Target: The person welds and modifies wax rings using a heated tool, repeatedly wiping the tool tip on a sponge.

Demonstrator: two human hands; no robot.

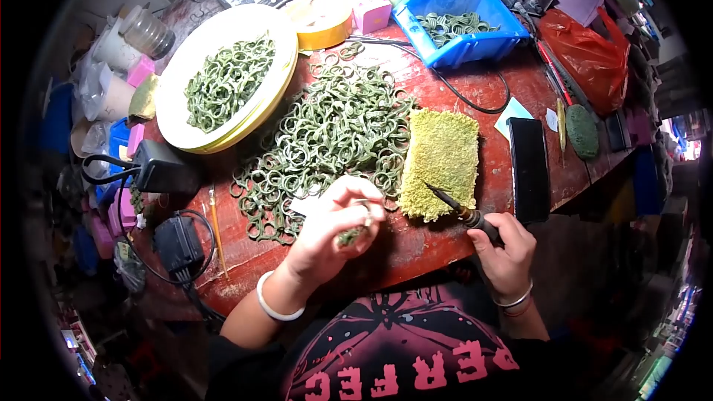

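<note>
My left hand (338, 226) is closed, fingertips pinched together, in front of the pile of green rings (342, 119). Some small green rings (350, 236) show inside its curled fingers; how many I cannot tell. My right hand (506, 246) grips the dark handle of a pointed tool (469, 215) that looks like a soldering iron. Its dark tip lies over a yellow-green fuzzy pad (442, 152), and whether it touches the pad I cannot tell. Left of the pile, a white round plate (172, 96) on a yellowish one bears more green rings (230, 78).
A blue bin (475, 43) with rings stands at the back, beside a roll of yellow tape (323, 26). A black phone (529, 171) lies right of the pad, a red plastic bag (587, 52) beyond. Black adapters (178, 245) with cables sit at the left edge.
</note>
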